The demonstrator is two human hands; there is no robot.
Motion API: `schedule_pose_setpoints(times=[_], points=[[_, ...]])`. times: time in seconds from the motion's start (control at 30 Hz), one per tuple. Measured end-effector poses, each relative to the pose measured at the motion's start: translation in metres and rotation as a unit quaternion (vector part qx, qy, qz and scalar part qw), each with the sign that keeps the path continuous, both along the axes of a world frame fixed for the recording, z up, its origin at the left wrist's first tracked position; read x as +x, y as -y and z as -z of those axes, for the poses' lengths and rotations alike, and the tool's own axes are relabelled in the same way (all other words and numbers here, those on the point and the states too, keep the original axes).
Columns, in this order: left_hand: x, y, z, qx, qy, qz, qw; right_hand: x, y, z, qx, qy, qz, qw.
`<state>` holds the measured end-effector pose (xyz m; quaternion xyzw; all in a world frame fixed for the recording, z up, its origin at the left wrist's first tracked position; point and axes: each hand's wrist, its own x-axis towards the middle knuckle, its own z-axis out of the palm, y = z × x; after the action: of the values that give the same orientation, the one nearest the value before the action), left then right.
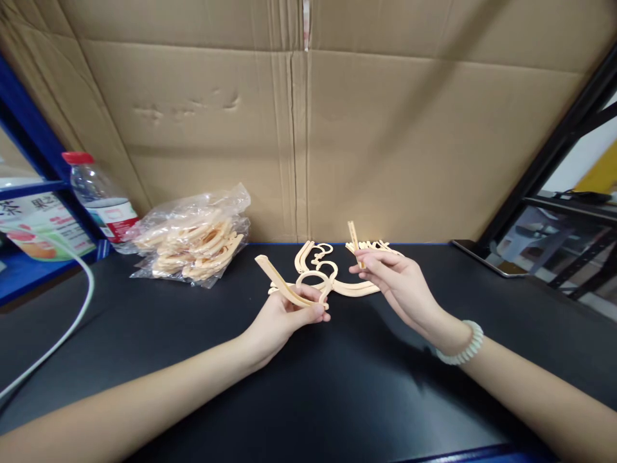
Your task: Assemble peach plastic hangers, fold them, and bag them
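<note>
My left hand [284, 316] is closed around a cream plastic hanger part [277, 281]. It has a curved, grooved arm pointing up to the left and a round hook beside my fingers. My right hand [402, 280] pinches a short, narrow cream hanger arm [353, 236] that stands nearly upright. The two held pieces are apart. Behind my hands, several loose cream hanger arms [303, 257] and hooks [324, 249] lie on the black table. More curved arms [357, 290] lie between my hands, and my right hand partly hides another group [385, 246].
A clear plastic bag [193, 241] of cream hanger parts lies at the back left, beside a red-capped bottle [103, 199]. A white cable [87, 299] crosses the left side. Cardboard [409, 141] walls the back. A flat dark device [486, 257] rests at the back right.
</note>
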<state>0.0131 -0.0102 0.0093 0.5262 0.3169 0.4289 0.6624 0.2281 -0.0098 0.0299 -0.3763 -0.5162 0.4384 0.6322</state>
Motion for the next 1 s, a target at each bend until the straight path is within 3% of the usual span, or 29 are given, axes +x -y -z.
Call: schedule_pose_setpoints(times=[0.17, 0.4, 0.67, 1.0], points=[[0.0, 0.0, -0.001, 0.029, -0.005, 0.008, 1.0, -0.01, 0.009, 0.007, -0.021, 0.043, 0.016, 0.999], [0.001, 0.001, -0.002, 0.038, -0.011, 0.001, 0.999, -0.014, 0.013, 0.014, 0.021, 0.154, 0.029, 0.987], [0.0, 0.001, -0.002, 0.043, -0.019, 0.005, 0.999, -0.013, 0.013, 0.015, -0.138, 0.012, -0.084, 0.987], [0.001, -0.001, 0.0, 0.082, -0.018, 0.026, 0.996, -0.021, 0.019, 0.017, -0.176, -0.041, -0.223, 0.958]])
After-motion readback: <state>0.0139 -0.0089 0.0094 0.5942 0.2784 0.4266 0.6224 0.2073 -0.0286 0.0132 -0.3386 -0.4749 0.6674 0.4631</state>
